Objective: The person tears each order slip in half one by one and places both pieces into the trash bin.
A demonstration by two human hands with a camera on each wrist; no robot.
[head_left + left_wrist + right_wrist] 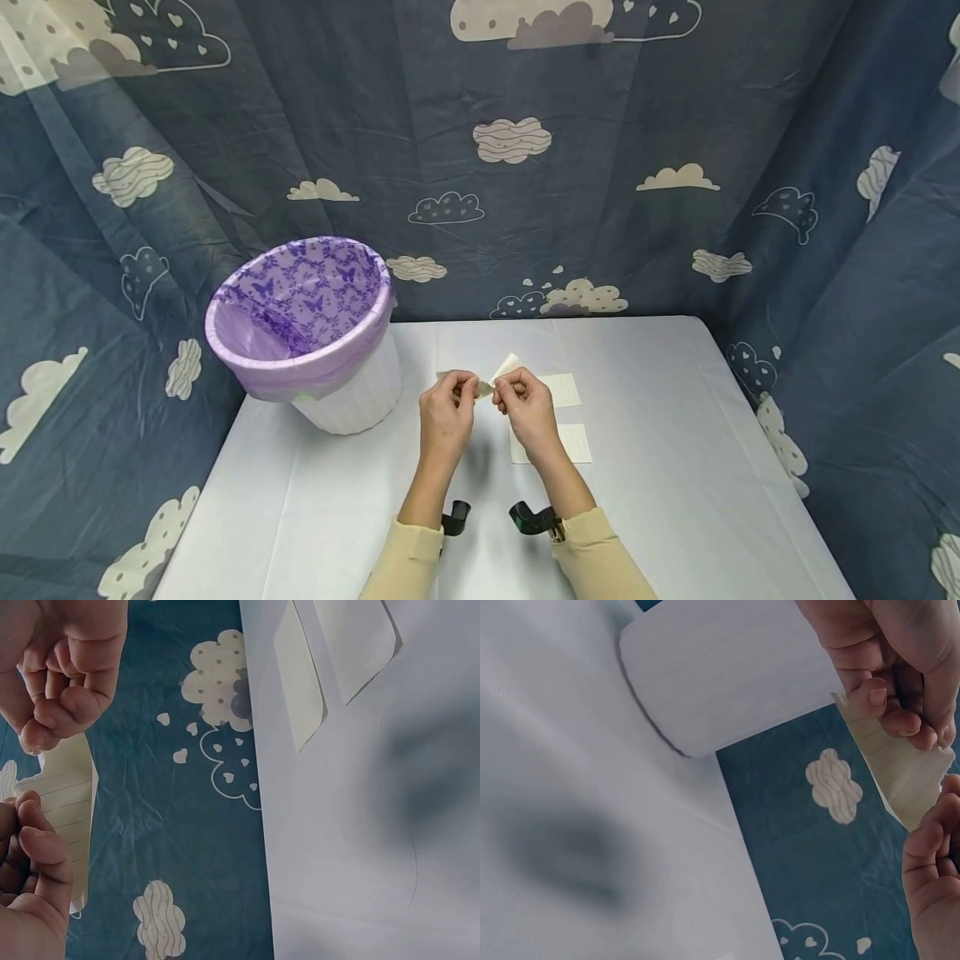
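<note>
A pale yellow sheet of lined paper (pixel 506 365) is pinched between both hands, clear above the table. My left hand (pixel 447 410) grips one side with thumb and curled fingers. Close beside it, my right hand (pixel 527 407) pinches the other side, the two sets of fingertips nearly meeting. In the right wrist view a ragged, torn edge shows on the paper (pixel 900 769) near the fingertips. The left wrist view shows ruled lines across the paper (pixel 64 795), part of it hidden behind fingers. Two similar paper sheets (pixel 562 390) (pixel 576 443) lie flat just right of the hands.
A white bin (pixel 348 408) with a purple butterfly-patterned liner (pixel 315 292) folded over its rim stands at the table's back left. The white table (pixel 660 467) meets a dark blue cloud-printed curtain (pixel 360 125) behind and at both sides. Black wrist cameras (pixel 531 518) sit below the hands.
</note>
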